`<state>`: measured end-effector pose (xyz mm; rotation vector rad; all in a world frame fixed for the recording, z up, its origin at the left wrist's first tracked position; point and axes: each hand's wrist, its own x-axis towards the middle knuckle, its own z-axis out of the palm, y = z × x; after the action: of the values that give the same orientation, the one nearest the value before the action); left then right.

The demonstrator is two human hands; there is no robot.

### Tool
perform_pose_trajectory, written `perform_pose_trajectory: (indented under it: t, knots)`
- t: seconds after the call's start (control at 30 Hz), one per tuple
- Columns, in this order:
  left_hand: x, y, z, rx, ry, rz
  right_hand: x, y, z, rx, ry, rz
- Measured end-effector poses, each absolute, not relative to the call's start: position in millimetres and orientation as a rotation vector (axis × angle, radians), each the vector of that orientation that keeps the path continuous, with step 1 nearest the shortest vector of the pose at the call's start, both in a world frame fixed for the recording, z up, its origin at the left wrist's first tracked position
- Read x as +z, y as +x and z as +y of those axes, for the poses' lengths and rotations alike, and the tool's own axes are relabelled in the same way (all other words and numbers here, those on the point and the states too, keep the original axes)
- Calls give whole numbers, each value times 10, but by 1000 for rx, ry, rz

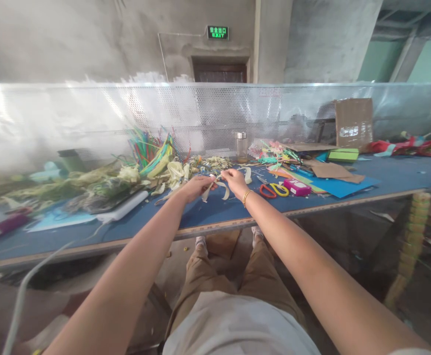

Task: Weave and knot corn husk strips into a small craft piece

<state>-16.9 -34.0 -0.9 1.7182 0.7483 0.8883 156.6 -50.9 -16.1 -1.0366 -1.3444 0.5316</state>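
Observation:
Above the blue tabletop (215, 214), my two hands come close together in front of me. My left hand (197, 187) is closed in a pinch on a pale, cream-coloured strip (208, 192), whose loose end hangs down. My right hand (235, 181), with a gold bracelet at the wrist, pinches with thumb and forefinger at the same strip, a little to the right. A curled pale piece (223, 190) hangs just below the fingers; I cannot tell whether it belongs to that strip. More pale strips (178, 172) lie behind my left hand.
Right of my hands lie red handle loops (267, 191), yellow handle loops (279, 190) and a magenta box (297, 187). A glass bottle (241, 147) stands behind. Colourful pipe cleaners (147, 150), a white power strip (126, 206) and its cable (26, 281) are to the left.

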Motion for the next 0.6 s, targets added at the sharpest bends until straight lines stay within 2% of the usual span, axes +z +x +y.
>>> perform_pose_trajectory:
  t: [0.3, 0.6]
  knots:
    - [18, -153, -346, 1010, 1625, 784, -185, 1566, -493, 524, -1085, -1410]
    - [-9, -172, -305, 918, 1780, 719, -166, 1620, -498, 439, -1264, -1320]
